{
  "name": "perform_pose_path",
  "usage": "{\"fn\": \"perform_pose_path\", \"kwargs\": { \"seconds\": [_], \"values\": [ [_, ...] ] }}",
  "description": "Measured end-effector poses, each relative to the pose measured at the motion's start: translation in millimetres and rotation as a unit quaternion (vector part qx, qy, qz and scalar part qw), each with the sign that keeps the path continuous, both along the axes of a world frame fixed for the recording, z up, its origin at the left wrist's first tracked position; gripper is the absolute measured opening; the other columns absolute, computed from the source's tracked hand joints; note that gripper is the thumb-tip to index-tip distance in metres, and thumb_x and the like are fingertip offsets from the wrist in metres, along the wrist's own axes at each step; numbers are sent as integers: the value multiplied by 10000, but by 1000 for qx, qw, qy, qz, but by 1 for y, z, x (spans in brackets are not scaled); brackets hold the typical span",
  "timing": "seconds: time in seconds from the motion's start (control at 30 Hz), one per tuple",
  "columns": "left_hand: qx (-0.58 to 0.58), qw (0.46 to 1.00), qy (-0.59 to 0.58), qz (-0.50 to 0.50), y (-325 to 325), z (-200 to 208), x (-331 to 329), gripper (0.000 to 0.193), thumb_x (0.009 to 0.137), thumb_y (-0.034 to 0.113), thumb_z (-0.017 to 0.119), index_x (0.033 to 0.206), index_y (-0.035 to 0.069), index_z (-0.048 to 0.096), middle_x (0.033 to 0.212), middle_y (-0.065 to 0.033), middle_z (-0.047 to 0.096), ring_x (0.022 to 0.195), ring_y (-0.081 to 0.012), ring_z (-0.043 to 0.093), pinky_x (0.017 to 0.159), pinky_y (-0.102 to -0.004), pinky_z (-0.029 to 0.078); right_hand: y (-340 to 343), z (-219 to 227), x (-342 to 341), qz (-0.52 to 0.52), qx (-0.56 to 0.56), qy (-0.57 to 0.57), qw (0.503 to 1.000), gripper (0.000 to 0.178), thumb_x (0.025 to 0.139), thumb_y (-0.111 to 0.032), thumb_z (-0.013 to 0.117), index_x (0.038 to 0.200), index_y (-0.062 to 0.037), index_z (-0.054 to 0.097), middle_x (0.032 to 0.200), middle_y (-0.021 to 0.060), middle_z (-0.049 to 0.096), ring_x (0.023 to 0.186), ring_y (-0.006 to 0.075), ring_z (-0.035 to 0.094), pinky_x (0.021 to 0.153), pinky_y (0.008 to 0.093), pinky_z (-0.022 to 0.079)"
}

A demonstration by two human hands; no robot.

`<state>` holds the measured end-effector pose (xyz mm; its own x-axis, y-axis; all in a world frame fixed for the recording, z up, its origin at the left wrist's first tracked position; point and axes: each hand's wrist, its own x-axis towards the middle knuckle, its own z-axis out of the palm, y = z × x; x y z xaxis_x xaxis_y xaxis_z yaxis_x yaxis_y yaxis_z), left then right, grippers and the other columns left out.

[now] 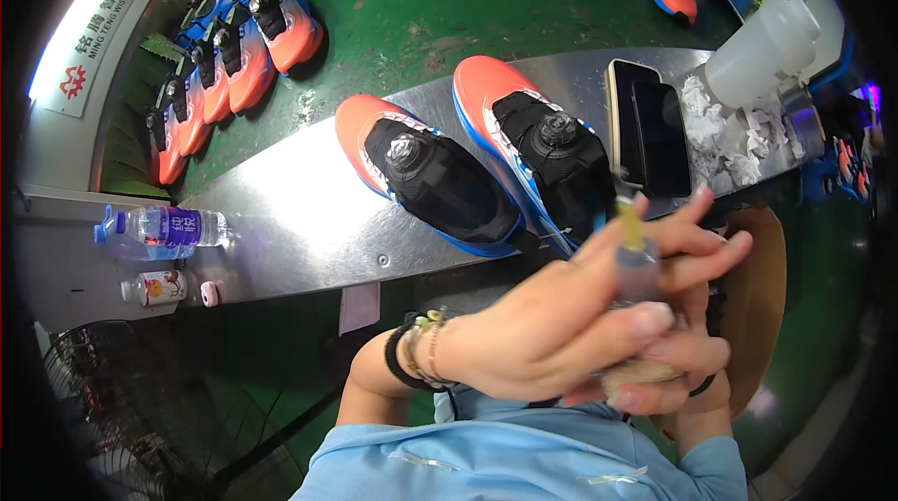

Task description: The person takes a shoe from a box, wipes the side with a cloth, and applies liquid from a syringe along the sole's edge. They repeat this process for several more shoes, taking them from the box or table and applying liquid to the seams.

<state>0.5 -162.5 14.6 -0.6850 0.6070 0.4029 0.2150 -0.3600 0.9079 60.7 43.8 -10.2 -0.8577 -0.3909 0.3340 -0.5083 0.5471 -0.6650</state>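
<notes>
**Two hands closing on one small bottle**

Both my hands are gripping a small bottle [637, 262]: left hand [571, 323] wrapping over it, right hand [669, 361] curling beneath, its yellow-green nozzle poking up. Just beyond, two orange shoes [435, 174] are lying on the metal bench [281, 211], apparently waiting, untouched. Farther right, I am seeing a phone [650, 131].

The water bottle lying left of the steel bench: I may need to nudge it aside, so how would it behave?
The water bottle lies on its side and is round, so it would probably roll. It looks like thin clear plastic, likely soft to squeeze. How full, and so how heavy, I cannot tell.
</notes>
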Motion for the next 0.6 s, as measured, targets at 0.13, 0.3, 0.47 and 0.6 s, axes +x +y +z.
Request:
{"fn": "perform_pose_path", "kwargs": {
  "seconds": [0.13, 0.3, 0.47, 0.6],
  "values": [
    [-57, 994, 85, 43, 29, 9, 0, 431, 889, 241, 400, 1202, -47, 333, 1237, -207, 404, 1258, -333, 232, 1029, -450, 155, 13, 12, 14, -190, 90, -210, 955, 360, 717, -344, 657, 976, -162, 485, 1068, 65, 408, 1000, 330, 433, 857, 421, 392],
    [-313, 859, 296, 278, -13, 18, -21, 526, 827, 463, 450, 906, -40, 581, 901, -135, 627, 823, -258, 617, 821, -399, 434, 20, -10, -43, -169, -246, 176, 938, 615, 732, -649, 449, 961, -79, 440, 982, 150, 442, 768, 216, 479, 658, 340, 435],
    [-603, 585, 387, 381, -67, 0, -33, 430, 700, 335, 628, 1000, 36, 553, 1049, -97, 552, 1047, -286, 486, 854, -436, 388, 46, -36, -78, -296, -268, 67, 914, 273, 896, -184, 355, 1080, 10, 412, 1117, 140, 443, 860, 168, 486, 780, 278, 402],
    [-482, 653, 351, 467, -91, -36, -7, 399, 615, 190, 723, 936, 33, 547, 957, -110, 541, 894, -309, 521, 811, -418, 426, 49, -55, -88, -340, -289, -8, 895, 256, 916, -146, 343, 1110, 5, 416, 1117, 113, 454, 882, 150, 493, 769, 259, 402]
  ]
}}
